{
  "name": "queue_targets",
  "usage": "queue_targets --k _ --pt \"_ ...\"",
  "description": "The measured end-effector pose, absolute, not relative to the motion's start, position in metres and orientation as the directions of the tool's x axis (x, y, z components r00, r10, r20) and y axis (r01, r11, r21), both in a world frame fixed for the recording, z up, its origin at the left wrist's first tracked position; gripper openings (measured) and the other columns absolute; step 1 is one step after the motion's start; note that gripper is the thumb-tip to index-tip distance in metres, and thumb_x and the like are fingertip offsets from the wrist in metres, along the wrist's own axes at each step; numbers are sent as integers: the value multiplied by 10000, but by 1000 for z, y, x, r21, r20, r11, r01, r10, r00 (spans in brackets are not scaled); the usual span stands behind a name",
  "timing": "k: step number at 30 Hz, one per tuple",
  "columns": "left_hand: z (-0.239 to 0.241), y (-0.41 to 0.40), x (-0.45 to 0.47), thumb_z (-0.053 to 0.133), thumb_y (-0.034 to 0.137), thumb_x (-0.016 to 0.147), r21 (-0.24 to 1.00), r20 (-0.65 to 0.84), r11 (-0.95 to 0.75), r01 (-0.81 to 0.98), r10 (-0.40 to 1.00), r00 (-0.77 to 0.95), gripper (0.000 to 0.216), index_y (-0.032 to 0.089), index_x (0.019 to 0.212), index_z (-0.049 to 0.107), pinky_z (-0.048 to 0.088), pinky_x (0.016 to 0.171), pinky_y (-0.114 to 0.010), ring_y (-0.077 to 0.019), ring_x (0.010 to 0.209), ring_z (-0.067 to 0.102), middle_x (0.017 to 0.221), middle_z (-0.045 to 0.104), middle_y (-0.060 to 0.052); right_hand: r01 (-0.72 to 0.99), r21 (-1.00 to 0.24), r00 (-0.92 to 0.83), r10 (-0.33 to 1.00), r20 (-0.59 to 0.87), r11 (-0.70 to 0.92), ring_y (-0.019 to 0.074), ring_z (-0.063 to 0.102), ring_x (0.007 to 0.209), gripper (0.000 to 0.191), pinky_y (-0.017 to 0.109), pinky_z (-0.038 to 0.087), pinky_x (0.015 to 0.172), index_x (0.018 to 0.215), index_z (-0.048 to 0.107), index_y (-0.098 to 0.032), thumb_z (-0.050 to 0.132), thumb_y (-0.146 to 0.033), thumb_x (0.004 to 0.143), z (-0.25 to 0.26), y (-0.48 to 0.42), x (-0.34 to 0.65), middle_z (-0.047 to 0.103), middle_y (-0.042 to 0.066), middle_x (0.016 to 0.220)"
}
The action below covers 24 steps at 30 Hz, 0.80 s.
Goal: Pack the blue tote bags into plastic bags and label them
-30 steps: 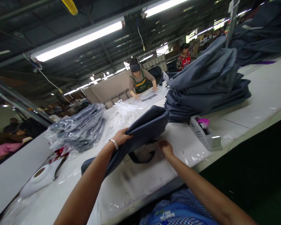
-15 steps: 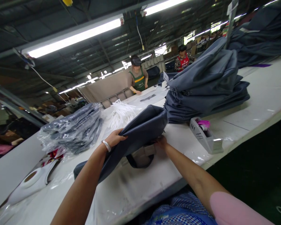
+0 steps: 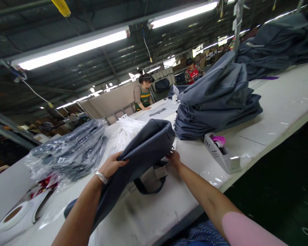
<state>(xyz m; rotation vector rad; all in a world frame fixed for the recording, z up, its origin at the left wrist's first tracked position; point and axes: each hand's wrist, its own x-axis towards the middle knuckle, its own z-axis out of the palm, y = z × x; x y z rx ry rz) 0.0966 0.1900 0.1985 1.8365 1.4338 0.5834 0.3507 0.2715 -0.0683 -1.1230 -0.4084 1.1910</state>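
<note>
A dark blue-grey bag (image 3: pixel 146 150) stands tilted over the white table, its top opening gaping toward the far side. My left hand (image 3: pixel 115 164) grips its near upper edge, thumb on the outer side. At the bag's lower right end, my right hand (image 3: pixel 175 158) has its fingers closed against a small part that I cannot make out. Below the bag hangs a beige panel (image 3: pixel 150 179) with a dark strap loop (image 3: pixel 154 192). The bag's near end is partly hidden behind my left forearm.
Blue-grey bags are piled (image 3: pixel 215 106) to the right, beside a grey plastic holder (image 3: pixel 222 159) with a pink item. Plastic-wrapped bags (image 3: pixel 69 152) and white strips (image 3: pixel 127 131) lie left and behind. A white roll (image 3: pixel 5 222) is front left. A co-worker (image 3: pixel 143 94) stands across the table.
My view has shifted a little. Both hands stay at the bag, and more of the beige panel shows beneath it. The co-worker in the green apron has turned sideways.
</note>
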Motion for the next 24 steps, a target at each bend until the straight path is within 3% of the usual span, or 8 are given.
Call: queue_targets --k 5,10,16,21,24 --pt "191 192 95 705 398 645 724 -49 -169 668 954 294 372 175 941 669 456 689 -303 -202 727 586 765 672 15 -431 -901 399 883 -246 -56 146 639 790 254 317 558 702 1027 630 -130 602 -365 934 -68 265 355 656 35 961" --pt "190 188 99 671 413 633 648 34 -219 729 965 259 353 178 896 682 453 700 -322 -226 743 587 740 661 9 -337 -937 450 890 -73 94 156 635 691 227 268 513 650 848 698 -165 649 -383 813 -57 237 346 692 14 748" --pt "185 176 101 637 390 650 609 122 -230 759 973 197 389 202 982 711 477 816 -362 -259 818 623 798 701 15 -310 -933 372 926 59 183 222 673 801 257 307 526 719 868 719 -213 662 -428 741 -54 191 347 722 36 818" --pt "173 179 105 630 339 669 603 174 -252 757 968 183 492 205 1137 697 465 925 -366 -264 928 641 945 729 8 -372 -918 289 957 26 138 213 660 911 214 321 527 837 823 689 -211 698 -392 709 -64 166 355 723 33 910" --pt "167 182 111 621 315 672 603 185 -259 754 965 184 531 200 1188 682 457 964 -364 -260 958 643 1003 731 4 -441 -892 266 964 -26 98 201 644 1004 200 323 517 904 819 623 -216 614 -411 775 -66 160 351 712 30 1010"
